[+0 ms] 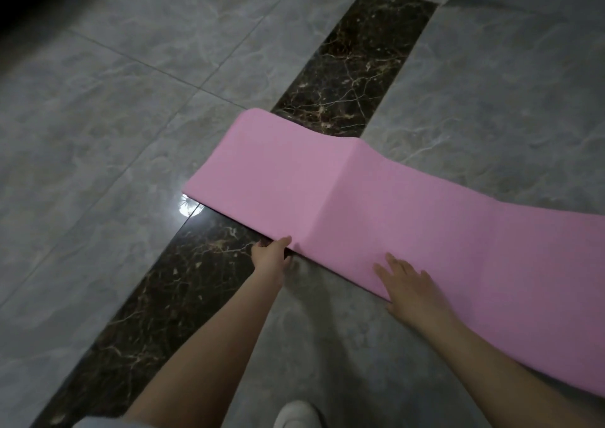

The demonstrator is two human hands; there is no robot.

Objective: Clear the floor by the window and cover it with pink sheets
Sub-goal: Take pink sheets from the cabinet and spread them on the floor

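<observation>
Head view: pink sheet (pixel 376 198) lies across grey tiled floor (pixel 131 116) and dark marble strip (pixel 353 61), creased mid-length, running off right. Left hand (pixel 270 254) grips its near edge, fingers tucked under. Right hand (pixel 409 283) rests flat on top, fingers straight. White shoe (pixel 296 414) at near edge.

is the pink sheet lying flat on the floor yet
Not fully. The pink sheet is spread out but humps at a crease, the left hand grips its edge.

Both bare arms reach forward and down; the left hand (pixel 270 253) pinches with curled fingers, the right hand (pixel 407 282) lies flat, fingers spread.
</observation>
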